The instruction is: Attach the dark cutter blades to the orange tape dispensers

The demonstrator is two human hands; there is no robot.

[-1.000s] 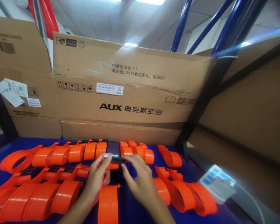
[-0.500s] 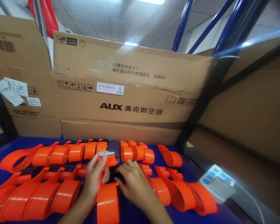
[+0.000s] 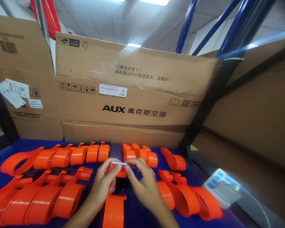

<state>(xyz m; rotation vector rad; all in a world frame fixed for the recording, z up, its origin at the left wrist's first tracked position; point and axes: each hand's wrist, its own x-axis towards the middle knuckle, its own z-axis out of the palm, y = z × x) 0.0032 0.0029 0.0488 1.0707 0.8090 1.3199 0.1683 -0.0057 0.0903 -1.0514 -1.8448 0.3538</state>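
An orange plastic tape dispenser is held upright in front of me, its wide ring hanging low and its serrated pale blade at the top. My left hand closes around the head of the dispenser, thumb against the blade's left part. At the blade's right end, my right hand pinches the head between thumb and fingers. The dispenser's handle is partly hidden behind my left fingers. No tape roll shows in the ring.
More orange dispensers stand in rows on the blue surface to the left, others to the right. A dark flat item lies behind my hands. Cardboard walls the back. A white-and-blue box with a cable sits at right.
My right hand has risen from low beside the dispenser and now grips the blade end. The dispenser has shifted slightly right, its blade facing me more squarely.
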